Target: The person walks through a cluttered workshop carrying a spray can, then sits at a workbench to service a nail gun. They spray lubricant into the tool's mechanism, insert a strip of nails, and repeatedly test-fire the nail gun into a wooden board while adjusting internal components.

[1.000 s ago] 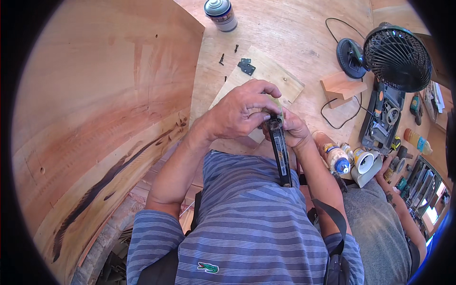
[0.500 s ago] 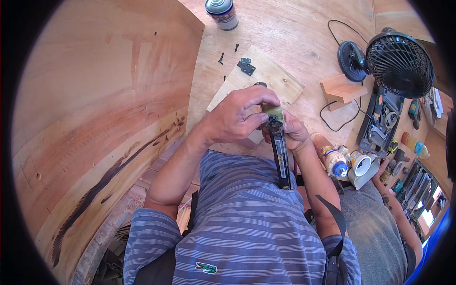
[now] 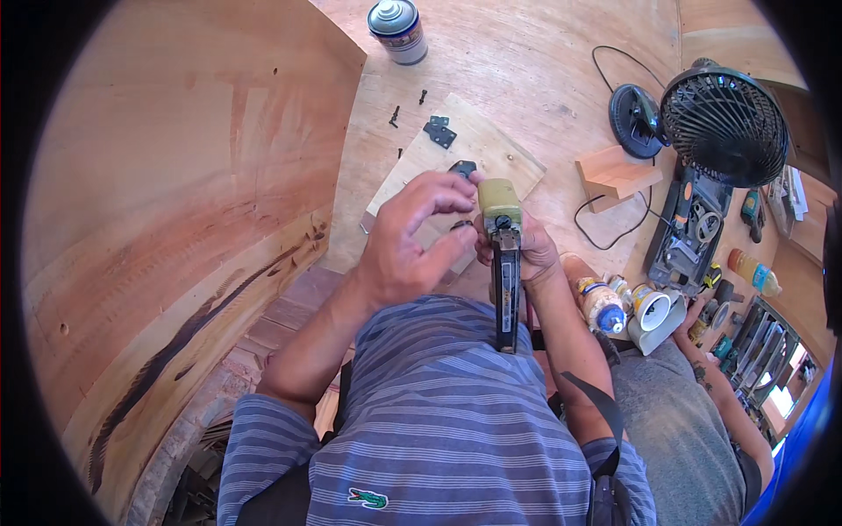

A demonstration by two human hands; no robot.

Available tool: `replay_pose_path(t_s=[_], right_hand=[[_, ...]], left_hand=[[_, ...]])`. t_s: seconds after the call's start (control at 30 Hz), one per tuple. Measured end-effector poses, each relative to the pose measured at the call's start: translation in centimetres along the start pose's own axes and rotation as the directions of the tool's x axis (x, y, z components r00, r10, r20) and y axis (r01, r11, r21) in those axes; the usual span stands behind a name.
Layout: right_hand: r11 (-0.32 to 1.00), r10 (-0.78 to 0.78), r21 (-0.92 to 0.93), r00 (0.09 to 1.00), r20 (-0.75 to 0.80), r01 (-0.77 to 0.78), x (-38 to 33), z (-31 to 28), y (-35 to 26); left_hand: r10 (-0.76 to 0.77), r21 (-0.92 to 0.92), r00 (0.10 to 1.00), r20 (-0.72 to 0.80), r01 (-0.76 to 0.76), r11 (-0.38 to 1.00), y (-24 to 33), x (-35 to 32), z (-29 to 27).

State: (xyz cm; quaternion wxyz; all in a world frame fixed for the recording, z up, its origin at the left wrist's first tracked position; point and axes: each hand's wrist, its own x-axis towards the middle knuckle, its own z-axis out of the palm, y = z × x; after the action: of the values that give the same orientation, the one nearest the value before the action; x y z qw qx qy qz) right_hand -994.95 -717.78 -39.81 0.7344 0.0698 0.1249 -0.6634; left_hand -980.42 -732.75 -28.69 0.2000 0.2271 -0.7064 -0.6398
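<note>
My right hand [image 3: 542, 252] grips a nail gun with a green head [image 3: 500, 200] and a long black magazine [image 3: 506, 294], which points back toward my striped shirt. Just left of the tool, my left hand [image 3: 405, 237] is raised with thumb and fingers apart. A dark spot shows at its thumb tip; I cannot tell what it is. Beyond the hands lies a pale wooden board [image 3: 504, 149] with black metal plates [image 3: 440, 132] on it. Another black piece [image 3: 463, 167] is partly hidden behind my left fingers. Several dark screws [image 3: 395, 117] lie left of the board.
A spray can [image 3: 399, 35] stands at the back. To the right are a black fan [image 3: 724, 123], an angled wooden block [image 3: 617, 174], an open tool case [image 3: 682, 232], a glue bottle [image 3: 605, 313] and a white cup [image 3: 651, 307]. A plywood panel [image 3: 193, 131] rises at left. Another person [image 3: 667, 403] sits at right.
My left hand has come off the nail gun's head and moved left, its fingers now spread. The nail gun stands straighter, still in my right hand. The whole view has shifted slightly.
</note>
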Motion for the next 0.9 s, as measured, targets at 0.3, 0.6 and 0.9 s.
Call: replay_pose_path(t_s=[0.3, 0.6, 0.9], right_hand=[[0.998, -0.020, -0.056, 0.995, -0.098, 0.014, 0.5, 1.4, -0.6], [0.984, 0.035, -0.167, 0.991, -0.132, -0.057, 0.1, 1.4, 0.0], [0.991, 0.126, -0.039, 0.989, -0.077, -0.129, 0.0, -0.2, -0.2]], left_hand=[[0.163, 0.208, 0.984, 0.074, -0.175, 0.962, 0.1, 1.6, -0.7], [0.124, 0.148, 0.898, 0.422, -0.203, 0.968, -0.9, 4.2, -1.6], [0.186, 0.215, 0.862, 0.472, -0.317, 0.924, -1.1, 4.5, -1.2]])
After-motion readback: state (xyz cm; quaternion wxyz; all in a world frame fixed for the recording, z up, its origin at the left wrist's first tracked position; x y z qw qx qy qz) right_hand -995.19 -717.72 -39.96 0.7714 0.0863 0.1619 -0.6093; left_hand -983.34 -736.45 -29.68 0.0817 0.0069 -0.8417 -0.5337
